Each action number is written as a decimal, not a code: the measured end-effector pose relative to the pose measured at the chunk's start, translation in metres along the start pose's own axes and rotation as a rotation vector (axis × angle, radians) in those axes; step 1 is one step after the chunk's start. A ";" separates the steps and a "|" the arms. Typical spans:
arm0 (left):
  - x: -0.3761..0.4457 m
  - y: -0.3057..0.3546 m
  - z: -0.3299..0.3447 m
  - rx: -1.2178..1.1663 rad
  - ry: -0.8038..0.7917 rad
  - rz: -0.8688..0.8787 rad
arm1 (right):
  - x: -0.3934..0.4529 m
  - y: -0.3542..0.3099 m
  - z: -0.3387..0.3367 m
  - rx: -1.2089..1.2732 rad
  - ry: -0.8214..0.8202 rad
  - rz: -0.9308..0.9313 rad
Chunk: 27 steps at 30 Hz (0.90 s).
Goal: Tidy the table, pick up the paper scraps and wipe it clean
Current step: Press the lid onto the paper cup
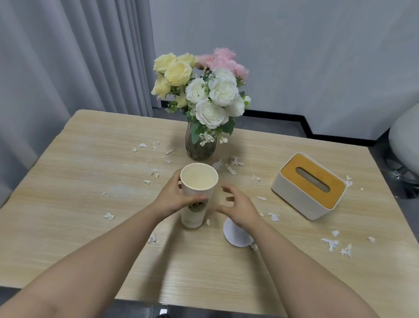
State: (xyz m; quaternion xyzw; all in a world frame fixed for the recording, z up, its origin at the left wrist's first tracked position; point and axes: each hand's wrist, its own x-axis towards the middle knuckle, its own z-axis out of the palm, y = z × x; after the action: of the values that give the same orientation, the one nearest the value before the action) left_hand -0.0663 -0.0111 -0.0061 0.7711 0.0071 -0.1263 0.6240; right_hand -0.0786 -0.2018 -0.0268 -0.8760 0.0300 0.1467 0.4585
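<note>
Torn white paper scraps [330, 242] lie scattered over the pale wood-grain table [60, 218], thickest at centre and lower right of the frame. At centre, the left hand [174, 197] grips a tall cream paper cup [196, 196], upright and lidless. The right hand [239, 206] hovers just beside it, fingers spread loosely, above a round white lid [236, 234]. Farther up stand a ribbed glass vase [200, 146] of roses and, at right, a white tissue box [307, 190].

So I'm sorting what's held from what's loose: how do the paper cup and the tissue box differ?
The paper cup is a tall round cup, gripped by the left hand; the tissue box is low, boxy and untouched. The cup's mouth is wide open; the box has a narrow slot in an orange-brown lid. Both have whitish sides.
</note>
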 end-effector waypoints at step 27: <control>-0.010 -0.003 -0.005 0.092 -0.054 -0.020 | -0.003 0.055 -0.013 -0.669 0.047 0.445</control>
State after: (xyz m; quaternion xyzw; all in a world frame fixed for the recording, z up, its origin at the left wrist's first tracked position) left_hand -0.0754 -0.0044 -0.0056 0.7951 -0.0079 -0.1536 0.5867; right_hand -0.0891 -0.2440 -0.0625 -0.9521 0.1799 0.2242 0.1041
